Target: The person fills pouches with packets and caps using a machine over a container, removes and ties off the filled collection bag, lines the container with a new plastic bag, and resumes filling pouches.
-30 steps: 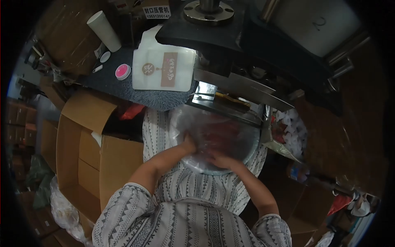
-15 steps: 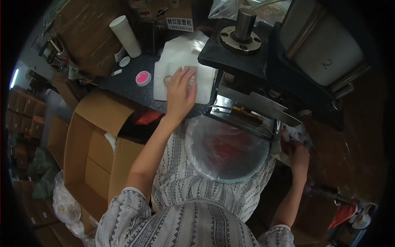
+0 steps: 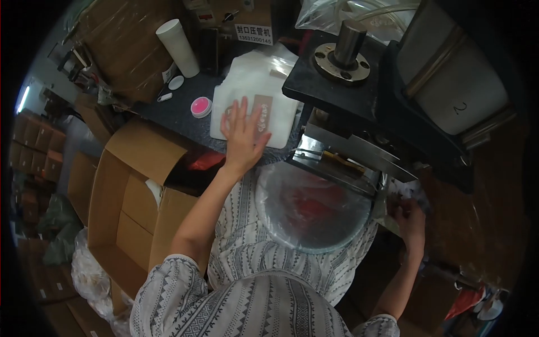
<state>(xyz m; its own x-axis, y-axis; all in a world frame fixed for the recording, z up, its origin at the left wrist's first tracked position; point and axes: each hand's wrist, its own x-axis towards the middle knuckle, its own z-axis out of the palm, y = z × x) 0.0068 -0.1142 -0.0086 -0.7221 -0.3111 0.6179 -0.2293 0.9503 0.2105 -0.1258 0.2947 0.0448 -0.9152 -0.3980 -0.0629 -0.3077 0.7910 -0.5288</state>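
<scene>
My left hand (image 3: 243,137) lies with fingers spread on a stack of white printed bags (image 3: 236,73) on the dark worktop. Beside the bags is a round tub of pink stuff (image 3: 201,107). At the right, my right hand (image 3: 410,216) reaches to a bag of small white and red items (image 3: 400,190); its fingers are bent, and what they hold, if anything, is too small to tell. A round basin (image 3: 314,216) covered with clear plastic, with something red inside, rests on my lap.
A black press machine (image 3: 342,84) with a metal jaw (image 3: 359,147) stands above the basin. An open cardboard box (image 3: 126,196) is at the left. On the worktop are a white cup-like tube (image 3: 178,48) and a small white lid (image 3: 176,83).
Both hands have left the basin: the left went up to the white bags, the right out to the bag at the right. Since the middle frame, my left fingers have spread wider.
</scene>
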